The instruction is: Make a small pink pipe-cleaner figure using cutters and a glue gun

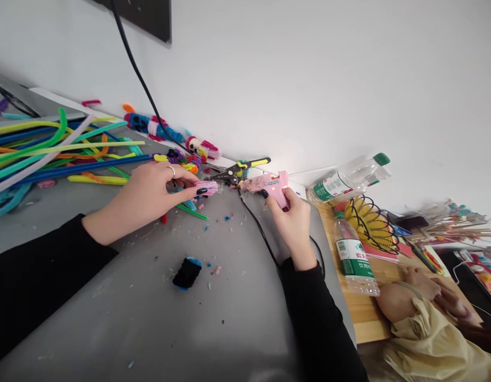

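My left hand (161, 185), with a ring on one finger, pinches a small bundle of pale pink pipe cleaners (207, 188). In my right hand (287, 217) is a pink hot glue gun (275, 185), its light glowing and its messy nozzle pointing left, a short way from the pink bundle. Black wire-stripping pliers (233, 174) with a yellow-edged handle lie just behind the nozzle. Nearer to me on the grey table (150, 318) sits a small black and blue fuzzy piece (187, 273), which neither hand touches.
Many coloured pipe cleaners (62, 148) spread over the left. Fuzzy figures (154, 126) lie along the wall. A black cord (261, 228) runs beside my right hand. On the wooden table at right are plastic bottles (354, 260), a wire basket (370, 225) and another person's hands (424, 286).
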`<act>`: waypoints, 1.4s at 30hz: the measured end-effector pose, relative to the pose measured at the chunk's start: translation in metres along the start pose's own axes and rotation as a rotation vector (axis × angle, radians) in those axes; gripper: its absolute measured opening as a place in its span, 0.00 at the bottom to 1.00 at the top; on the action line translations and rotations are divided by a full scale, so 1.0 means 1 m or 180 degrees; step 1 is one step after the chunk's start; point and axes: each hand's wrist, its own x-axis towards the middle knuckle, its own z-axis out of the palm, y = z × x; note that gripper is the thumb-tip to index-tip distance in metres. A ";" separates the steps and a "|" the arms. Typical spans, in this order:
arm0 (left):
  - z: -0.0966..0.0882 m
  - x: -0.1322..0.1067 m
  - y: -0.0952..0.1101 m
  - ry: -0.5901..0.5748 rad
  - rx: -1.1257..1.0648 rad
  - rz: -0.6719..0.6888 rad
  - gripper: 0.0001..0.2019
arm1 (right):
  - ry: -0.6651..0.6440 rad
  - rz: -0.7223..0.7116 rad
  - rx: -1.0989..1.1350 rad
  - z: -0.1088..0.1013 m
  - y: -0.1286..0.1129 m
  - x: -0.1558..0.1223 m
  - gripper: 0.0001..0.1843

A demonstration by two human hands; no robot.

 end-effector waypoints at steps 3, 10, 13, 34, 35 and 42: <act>-0.004 -0.001 0.004 0.0049 -0.0241 -0.0101 0.19 | -0.0204 0.0071 -0.0138 -0.009 0.007 0.005 0.18; -0.007 -0.005 0.011 -0.0117 -0.0761 -0.0419 0.22 | -0.0984 0.0236 0.0010 -0.033 0.018 0.010 0.25; -0.005 -0.004 0.010 -0.0127 -0.0876 -0.0329 0.21 | -0.1326 0.0551 0.0269 -0.035 0.023 0.009 0.28; 0.006 -0.009 0.017 -0.0649 -0.1395 -0.0017 0.17 | -0.0143 -0.2503 0.0072 -0.002 -0.035 -0.024 0.19; 0.006 -0.010 0.018 -0.0681 -0.1383 -0.0028 0.17 | -0.0143 -0.2515 0.0039 -0.002 -0.035 -0.024 0.18; 0.009 -0.013 0.017 -0.0838 -0.1343 -0.0044 0.20 | -0.0078 -0.2535 -0.0011 0.000 -0.038 -0.026 0.11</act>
